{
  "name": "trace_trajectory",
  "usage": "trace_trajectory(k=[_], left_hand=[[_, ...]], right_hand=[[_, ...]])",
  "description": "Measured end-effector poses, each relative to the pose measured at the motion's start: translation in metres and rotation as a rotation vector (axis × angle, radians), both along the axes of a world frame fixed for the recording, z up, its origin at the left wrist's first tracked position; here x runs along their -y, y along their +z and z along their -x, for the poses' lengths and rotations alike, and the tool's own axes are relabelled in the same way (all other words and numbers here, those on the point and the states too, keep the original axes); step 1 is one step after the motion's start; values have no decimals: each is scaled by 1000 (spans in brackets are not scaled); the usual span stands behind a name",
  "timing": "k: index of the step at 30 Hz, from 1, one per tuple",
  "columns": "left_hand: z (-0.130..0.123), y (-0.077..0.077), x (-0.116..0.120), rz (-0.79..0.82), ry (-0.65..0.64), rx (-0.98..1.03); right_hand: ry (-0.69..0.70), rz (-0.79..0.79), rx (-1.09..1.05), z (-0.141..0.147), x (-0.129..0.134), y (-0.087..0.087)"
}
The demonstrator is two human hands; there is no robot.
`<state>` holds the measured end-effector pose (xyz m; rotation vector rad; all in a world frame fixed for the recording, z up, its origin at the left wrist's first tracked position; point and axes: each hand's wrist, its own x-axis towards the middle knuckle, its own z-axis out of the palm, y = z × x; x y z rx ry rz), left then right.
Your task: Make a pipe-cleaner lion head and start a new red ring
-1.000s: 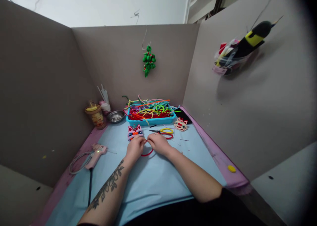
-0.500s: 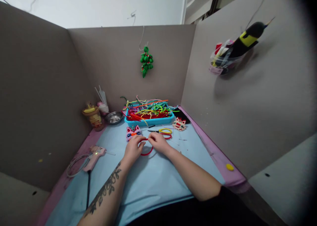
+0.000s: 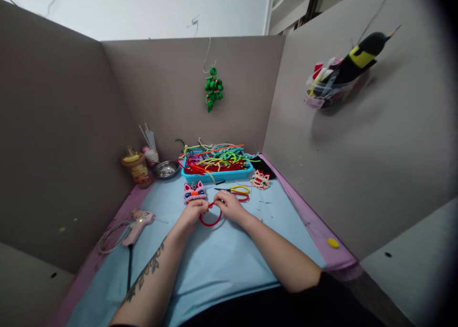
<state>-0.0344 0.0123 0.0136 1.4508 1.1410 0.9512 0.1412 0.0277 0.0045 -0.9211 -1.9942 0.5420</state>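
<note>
A red pipe cleaner [image 3: 210,225] is bent into a loop and hangs between my hands over the blue cloth. My left hand [image 3: 196,208] is closed, pinching it at the loop's upper left. At the upper right, the fingers of my right hand [image 3: 226,204] are closed on the same pipe cleaner. Just behind my left hand lies a pink and purple cat-like face [image 3: 195,192] made of pipe cleaners, partly covered by that hand. Scissors [image 3: 239,190] with yellow and red handles lie beyond my right hand.
A blue tray [image 3: 214,178] heaped with coloured pipe cleaners stands at the back. A cream and red animal face [image 3: 260,179] lies to its right. On the left are a pink glue gun [image 3: 139,226], a metal bowl [image 3: 166,169] and a brown cup [image 3: 136,168]. Grey partitions [image 3: 246,88] enclose the table.
My left hand has turned and its fingers have closed together on the red pipe cleaner. More of the loop now shows below the hands. My right hand stays nearly in place.
</note>
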Motion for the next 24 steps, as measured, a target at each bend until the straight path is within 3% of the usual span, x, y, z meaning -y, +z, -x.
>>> trace_trajectory(k=[3, 5, 12, 16, 21, 24], left_hand=[[0, 1, 2, 56, -22, 77], [0, 1, 0, -4, 9, 44], [0, -2, 1, -638, 141, -385], [0, -2, 9, -822, 169, -575], [-3, -1, 10, -802, 190, -563], [-7, -1, 8, -616, 175, -432]], right_hand=[[-8, 14, -31, 1, 3, 3], [-33, 53, -49, 2, 3, 3], [-3, 285, -153, 1, -3, -5], [75, 387, -196, 0, -3, -6], [66, 344, -168, 0, -3, -6], [10, 162, -86, -2, -2, -5]])
